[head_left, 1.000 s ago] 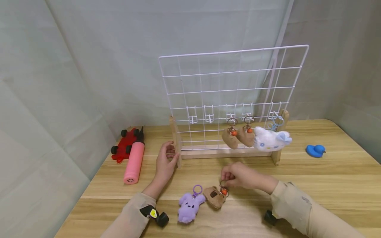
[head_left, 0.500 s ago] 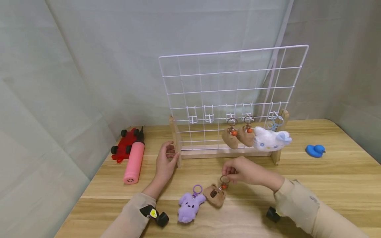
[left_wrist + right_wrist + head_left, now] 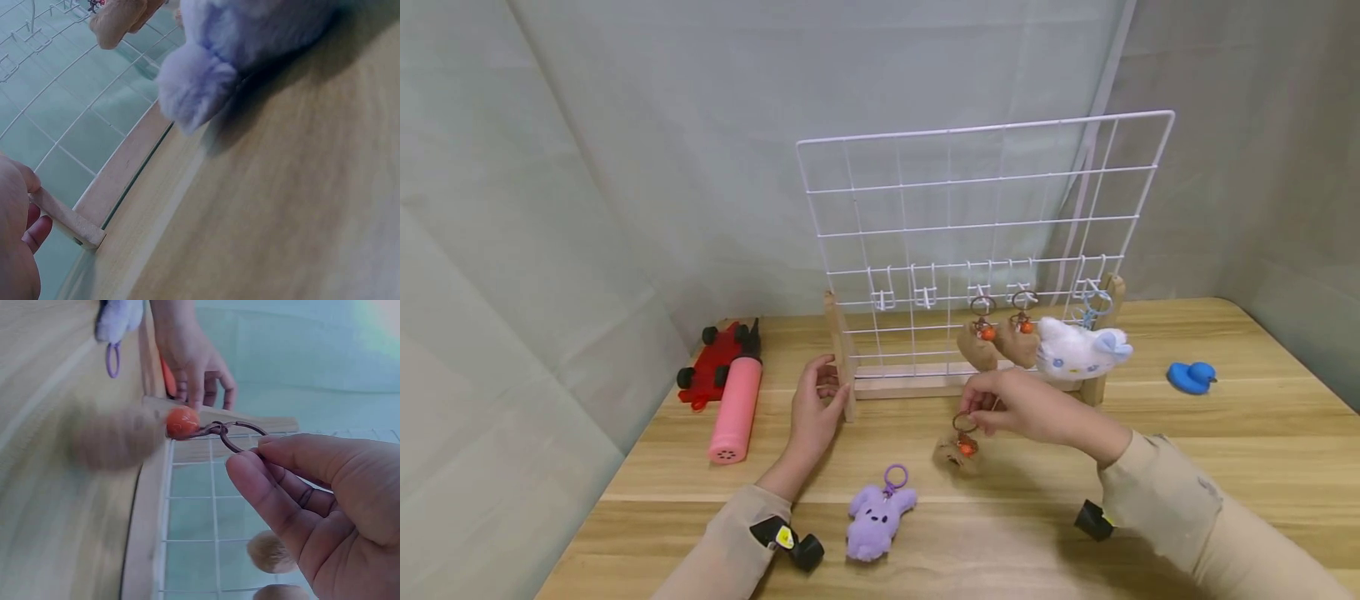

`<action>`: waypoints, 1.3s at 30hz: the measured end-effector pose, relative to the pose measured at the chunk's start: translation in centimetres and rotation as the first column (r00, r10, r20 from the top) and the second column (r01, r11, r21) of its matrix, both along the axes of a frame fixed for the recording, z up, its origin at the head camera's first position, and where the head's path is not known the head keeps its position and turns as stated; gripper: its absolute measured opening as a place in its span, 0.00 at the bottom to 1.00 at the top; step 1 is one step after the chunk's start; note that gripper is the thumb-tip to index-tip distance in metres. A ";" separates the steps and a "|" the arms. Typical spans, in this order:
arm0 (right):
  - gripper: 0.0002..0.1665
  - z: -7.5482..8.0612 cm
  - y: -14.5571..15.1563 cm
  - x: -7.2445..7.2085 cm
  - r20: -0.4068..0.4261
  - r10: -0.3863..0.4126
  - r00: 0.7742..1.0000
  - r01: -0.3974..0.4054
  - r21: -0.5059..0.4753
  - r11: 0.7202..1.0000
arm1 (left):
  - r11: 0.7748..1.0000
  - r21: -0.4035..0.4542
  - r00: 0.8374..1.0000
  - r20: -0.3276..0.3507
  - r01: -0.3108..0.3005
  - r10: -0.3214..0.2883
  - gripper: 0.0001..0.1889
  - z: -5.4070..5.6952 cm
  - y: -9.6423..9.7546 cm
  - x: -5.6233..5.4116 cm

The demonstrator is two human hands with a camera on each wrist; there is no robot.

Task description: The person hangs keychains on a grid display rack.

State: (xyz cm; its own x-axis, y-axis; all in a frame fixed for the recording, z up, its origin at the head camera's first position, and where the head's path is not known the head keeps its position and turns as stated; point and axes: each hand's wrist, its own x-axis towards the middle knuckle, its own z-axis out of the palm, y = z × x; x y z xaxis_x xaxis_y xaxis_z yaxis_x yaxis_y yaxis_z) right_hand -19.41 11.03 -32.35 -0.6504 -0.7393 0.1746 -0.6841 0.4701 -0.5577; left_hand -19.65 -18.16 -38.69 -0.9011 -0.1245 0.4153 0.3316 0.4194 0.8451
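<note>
My right hand [image 3: 1018,406] pinches the brown ring of a brown plush keychain [image 3: 957,455] between thumb and forefinger. The plush hangs below the ring, blurred in the right wrist view, with an orange bead [image 3: 182,421] beside it. At the rack's left end my left hand [image 3: 816,406] holds the wooden upright [image 3: 841,358], thumb on the near side and fingers behind. The white wire grid rack [image 3: 949,181] carries a row of hooks. Two brown plush keychains [image 3: 977,346] and a white cat-head plush [image 3: 1081,350] hang on its right half. A purple plush keychain [image 3: 876,521] lies in front.
Left of the rack, a pink tube with a black end [image 3: 737,408] lies against a red toy car [image 3: 711,367]. On the right side of the wooden table [image 3: 1247,467] sits a blue rubber duck [image 3: 1191,377]. Pale cloth hangs behind and at the sides.
My right hand has raised the brown plush keychain by its ring off the table, moving toward the rack. My left hand stays on the upright.
</note>
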 end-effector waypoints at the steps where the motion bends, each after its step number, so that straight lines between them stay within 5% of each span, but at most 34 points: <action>1: 0.02 0.3 0.0 0.0 -0.013 -0.004 1.000 0.004 -0.001 1.000 | 1.000 0.001 1.000 0.003 0.000 0.000 0.22 -0.1 0.0 -0.1; 10: 0.04 2.2 -0.2 -0.1 -0.023 -0.049 0.999 0.048 -0.037 0.998 | 1.000 -0.002 1.000 0.004 -0.005 0.005 0.23 -0.7 -0.3 -0.5; 17: 0.05 3.6 -0.4 -0.2 -0.139 -0.062 0.988 0.058 -0.038 0.998 | 1.000 -0.008 1.000 -0.004 -0.006 0.006 0.22 -0.3 -0.1 -0.2; 27: 0.05 5.8 -0.8 -0.5 -0.122 -0.068 0.990 0.064 -0.031 0.997 | 1.000 0.006 1.000 -0.021 -0.009 0.010 0.24 -3.3 -1.2 -2.4; 39: 0.05 8.7 -1.5 -1.8 -0.185 -0.133 0.974 0.128 -0.042 0.991 | 1.000 0.015 0.998 -0.054 0.020 -0.019 0.23 -3.5 -1.4 -2.5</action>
State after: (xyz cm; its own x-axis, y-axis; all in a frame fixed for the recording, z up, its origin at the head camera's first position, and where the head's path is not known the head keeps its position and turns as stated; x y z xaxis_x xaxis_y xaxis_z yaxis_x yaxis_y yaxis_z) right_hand -21.20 9.57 -23.70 -0.6946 -0.6430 0.3227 -0.7115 0.5474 -0.4407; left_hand -22.13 -19.56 -42.17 -0.8799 -0.1143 0.4612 0.3845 0.3991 0.8324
